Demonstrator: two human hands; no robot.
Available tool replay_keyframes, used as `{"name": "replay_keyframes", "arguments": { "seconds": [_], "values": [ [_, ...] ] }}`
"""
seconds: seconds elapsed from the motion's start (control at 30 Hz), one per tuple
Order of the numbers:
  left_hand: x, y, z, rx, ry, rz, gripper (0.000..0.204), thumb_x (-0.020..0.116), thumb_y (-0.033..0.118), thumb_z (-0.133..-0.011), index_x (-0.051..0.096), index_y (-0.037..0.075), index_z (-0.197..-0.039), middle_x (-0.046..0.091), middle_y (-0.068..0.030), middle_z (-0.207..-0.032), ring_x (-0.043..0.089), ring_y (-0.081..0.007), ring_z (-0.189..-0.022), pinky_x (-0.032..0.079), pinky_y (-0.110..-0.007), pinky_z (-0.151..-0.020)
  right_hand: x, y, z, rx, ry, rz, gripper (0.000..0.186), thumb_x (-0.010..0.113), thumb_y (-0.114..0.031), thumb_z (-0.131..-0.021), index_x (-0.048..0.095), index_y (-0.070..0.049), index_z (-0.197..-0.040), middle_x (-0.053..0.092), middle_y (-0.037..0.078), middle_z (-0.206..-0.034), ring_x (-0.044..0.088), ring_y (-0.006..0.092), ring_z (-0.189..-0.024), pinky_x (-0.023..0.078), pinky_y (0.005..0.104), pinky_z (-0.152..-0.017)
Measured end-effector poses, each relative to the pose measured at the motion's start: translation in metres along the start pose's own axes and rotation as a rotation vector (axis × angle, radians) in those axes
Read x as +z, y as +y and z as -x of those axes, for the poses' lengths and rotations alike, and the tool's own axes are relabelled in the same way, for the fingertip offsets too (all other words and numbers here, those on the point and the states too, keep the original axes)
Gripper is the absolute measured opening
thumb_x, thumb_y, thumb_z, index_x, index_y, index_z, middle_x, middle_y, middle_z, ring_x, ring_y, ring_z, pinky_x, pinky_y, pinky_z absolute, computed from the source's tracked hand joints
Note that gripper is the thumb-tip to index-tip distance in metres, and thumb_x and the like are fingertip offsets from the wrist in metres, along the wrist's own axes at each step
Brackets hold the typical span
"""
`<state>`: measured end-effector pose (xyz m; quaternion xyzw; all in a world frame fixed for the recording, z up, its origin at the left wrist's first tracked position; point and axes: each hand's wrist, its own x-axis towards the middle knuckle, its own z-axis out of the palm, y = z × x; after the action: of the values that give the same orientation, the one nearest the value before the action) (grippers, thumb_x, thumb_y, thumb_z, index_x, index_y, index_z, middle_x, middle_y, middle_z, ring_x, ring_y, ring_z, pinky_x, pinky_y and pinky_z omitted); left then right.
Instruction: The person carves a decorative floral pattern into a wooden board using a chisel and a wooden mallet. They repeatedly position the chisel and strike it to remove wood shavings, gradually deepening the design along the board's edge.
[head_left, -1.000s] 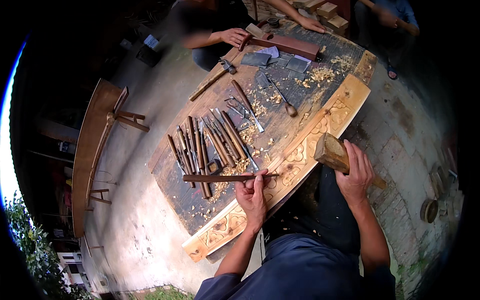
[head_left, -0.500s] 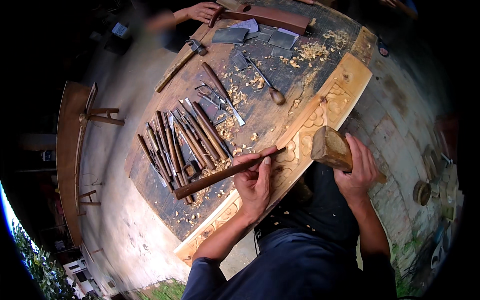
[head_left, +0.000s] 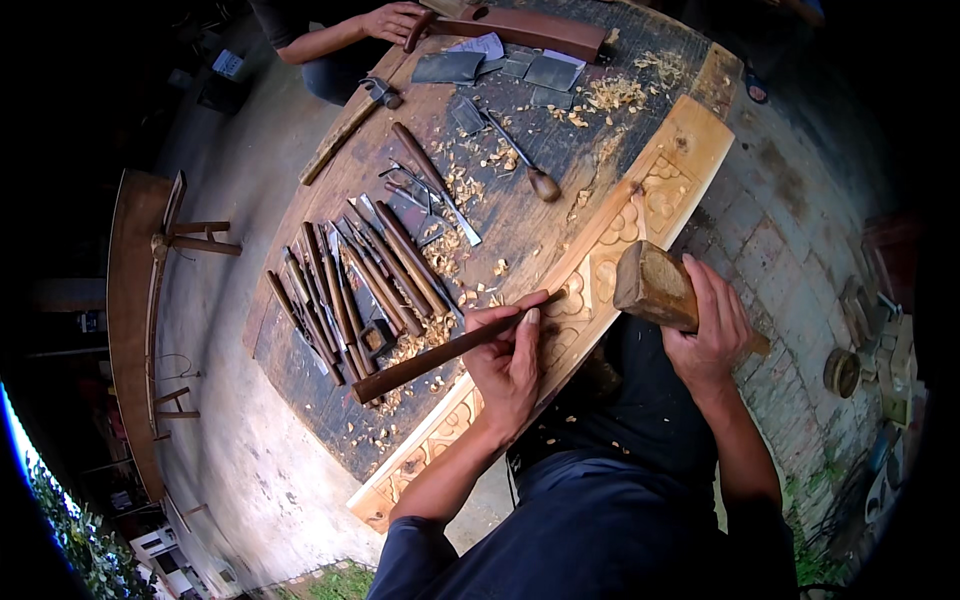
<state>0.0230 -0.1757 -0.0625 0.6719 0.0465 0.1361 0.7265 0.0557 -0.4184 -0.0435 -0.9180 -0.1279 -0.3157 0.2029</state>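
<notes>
Between the thumb and fingers of my left hand (head_left: 505,365) lies a carving chisel (head_left: 430,362) with a long dark wooden handle. It slants up to the right, and its tip meets the carved wooden board (head_left: 690,140). Raised scroll and petal shapes run along this pale board at the table's near edge. My right hand (head_left: 708,325) is closed round a wooden mallet (head_left: 655,287), whose blocky head hangs over the board, apart from the chisel. The mallet's handle is mostly hidden by the hand.
Several wooden-handled chisels (head_left: 385,260) lie in a row on the worktable (head_left: 300,375), among wood shavings. Beyond them are a hammer (head_left: 350,130), a round-handled tool (head_left: 543,184), dark sheets (head_left: 448,68) and a reddish wooden plane (head_left: 540,35). Another person's hand (head_left: 395,20) touches the plane.
The view has shifted slightly, so the table things sit a little further left. More of the other person's arm shows. Both my hands keep their holds, with the mallet little moved.
</notes>
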Motion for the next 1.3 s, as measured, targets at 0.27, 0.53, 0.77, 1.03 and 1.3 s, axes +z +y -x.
{"name": "replay_keyframes", "arguments": {
  "seconds": [0.27,0.53,0.77,1.03,1.3],
  "values": [
    [0.002,0.002,0.000,0.000,0.016,0.022,0.022,0.055,-0.010,-0.103,0.045,0.003,-0.117,0.072,-0.0254,-0.121,0.070,-0.0116,-0.100,0.056,-0.023,-0.089,0.002,-0.001,0.002,0.011,0.000,-0.005,0.063,0.079,-0.001,-0.070,0.067,-0.005,-0.132,0.071,0.014,-0.115,0.071,0.0333,-0.096,0.058,0.0415,-0.084],
    [0.003,0.007,0.000,-0.020,0.013,-0.033,0.021,0.058,-0.008,-0.103,0.045,0.002,-0.116,0.074,-0.0240,-0.117,0.071,-0.0106,-0.097,0.054,-0.020,-0.078,-0.003,-0.001,-0.010,-0.012,-0.099,-0.033,0.068,0.084,-0.003,-0.067,0.068,-0.009,-0.133,0.072,0.012,-0.115,0.072,0.0314,-0.094,0.058,0.0403,-0.082],
    [0.005,0.003,-0.002,0.075,0.033,-0.113,0.016,0.061,-0.006,-0.103,0.047,0.000,-0.109,0.075,-0.0214,-0.111,0.068,-0.0068,-0.088,0.053,-0.019,-0.074,-0.011,-0.021,-0.068,-0.163,-0.121,-0.158,0.076,0.084,-0.003,-0.060,0.068,-0.010,-0.134,0.072,0.010,-0.113,0.072,0.0287,-0.093,0.060,0.0391,-0.081],
    [0.008,0.002,0.002,0.080,0.053,-0.113,0.016,0.064,-0.002,-0.102,0.050,-0.001,-0.111,0.072,-0.0087,-0.092,0.068,-0.0077,-0.084,0.054,-0.020,-0.073,-0.023,-0.068,-0.127,-0.456,-0.053,-0.270,0.074,0.085,-0.008,-0.059,0.069,-0.010,-0.131,0.071,0.009,-0.109,0.072,0.0269,-0.091,0.059,0.0368,-0.077],
    [0.000,0.013,0.009,0.316,-0.022,-0.487,0.039,0.072,0.007,-0.098,0.054,-0.004,-0.131,0.067,-0.0164,-0.115,0.066,-0.0247,-0.100,0.054,-0.037,-0.087,-0.021,-0.119,-0.161,-0.810,0.156,-0.358,0.040,0.071,-0.025,-0.078,0.074,-0.008,-0.113,0.066,0.007,-0.090,0.067,0.0184,-0.077,0.053,0.0307,-0.061]
  ]
}}
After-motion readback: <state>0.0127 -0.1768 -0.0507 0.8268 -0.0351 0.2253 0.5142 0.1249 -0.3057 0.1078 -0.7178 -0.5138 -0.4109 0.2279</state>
